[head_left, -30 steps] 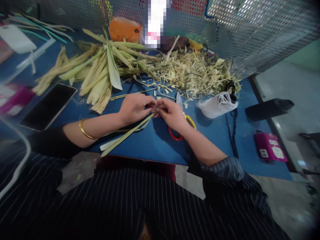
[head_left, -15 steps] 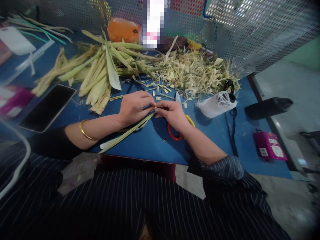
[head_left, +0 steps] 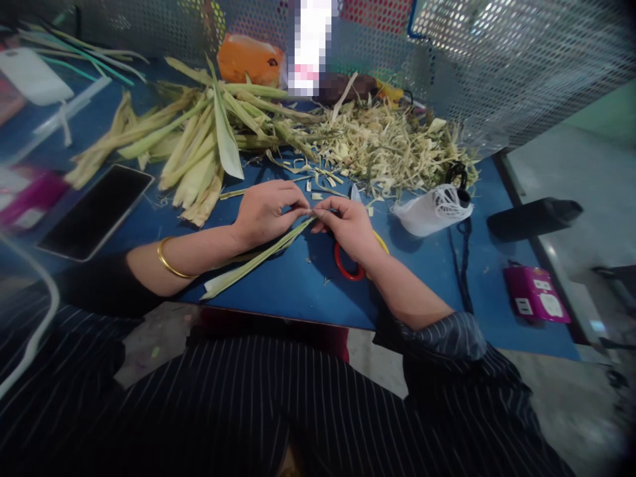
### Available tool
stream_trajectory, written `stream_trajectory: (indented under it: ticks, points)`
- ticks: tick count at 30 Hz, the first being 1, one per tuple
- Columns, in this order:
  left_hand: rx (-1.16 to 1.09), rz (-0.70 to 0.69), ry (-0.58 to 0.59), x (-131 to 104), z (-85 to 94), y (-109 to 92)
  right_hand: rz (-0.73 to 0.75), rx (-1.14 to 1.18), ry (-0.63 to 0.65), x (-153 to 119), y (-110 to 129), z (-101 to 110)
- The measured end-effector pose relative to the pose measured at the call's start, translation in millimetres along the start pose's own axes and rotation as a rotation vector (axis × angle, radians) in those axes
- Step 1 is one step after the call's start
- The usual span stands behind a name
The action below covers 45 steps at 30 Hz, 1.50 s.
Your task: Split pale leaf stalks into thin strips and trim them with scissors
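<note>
My left hand [head_left: 271,211] and my right hand [head_left: 345,225] meet fingertip to fingertip above the blue table [head_left: 298,291]. Both pinch the narrow upper end of a bundle of pale green corn husk strips [head_left: 256,258]. The strips trail down to the left, toward the table's front edge; the exact pinched tip is hidden by my fingers. Beneath my right hand lie scissors with a red handle loop [head_left: 344,264] and a yellow one [head_left: 381,242]; the hand covers part of them.
Corn husks [head_left: 193,142] are piled at back left, and a heap of shredded husk [head_left: 382,149] at back right. A dark phone [head_left: 97,212] lies left. To the right are a white thread spool [head_left: 432,211], a black cylindrical object [head_left: 534,218] and a magenta box [head_left: 536,293].
Both hands keep their pinch on the strips and have shifted very slightly. The strips' lower end has moved a little to the right and up.
</note>
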<state>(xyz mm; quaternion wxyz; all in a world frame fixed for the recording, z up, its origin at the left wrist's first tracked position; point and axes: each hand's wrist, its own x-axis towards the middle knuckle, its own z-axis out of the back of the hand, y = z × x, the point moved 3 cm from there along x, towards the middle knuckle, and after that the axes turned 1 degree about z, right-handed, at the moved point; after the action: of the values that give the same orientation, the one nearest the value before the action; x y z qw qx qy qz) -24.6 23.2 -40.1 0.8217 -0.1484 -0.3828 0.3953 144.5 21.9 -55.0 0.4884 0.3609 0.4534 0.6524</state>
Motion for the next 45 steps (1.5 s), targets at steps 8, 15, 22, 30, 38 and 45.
stream_trajectory:
  ticks: [8,15,22,30,38,45]
  points:
    - [0.007,0.124,-0.049,2.2,0.9,7.6,0.135,-0.029,-0.074,1.1,-1.5,4.6]
    - [0.201,0.271,0.009,1.7,1.1,20.9,0.25,0.11,0.065,-5.7,12.7,6.0]
    - [-0.204,0.379,0.055,4.3,0.0,16.2,0.125,0.223,0.219,-1.9,4.9,-5.5]
    - [-0.866,0.603,0.198,2.8,-13.8,14.5,0.187,0.064,0.218,-0.1,0.5,-4.7]
    - [-0.51,0.43,0.271,6.8,-8.9,8.2,0.235,-0.093,0.226,-2.0,4.2,-3.5]
    - [-0.385,0.416,0.295,7.7,-9.4,9.8,0.221,-0.18,0.234,-2.7,6.8,-2.6]
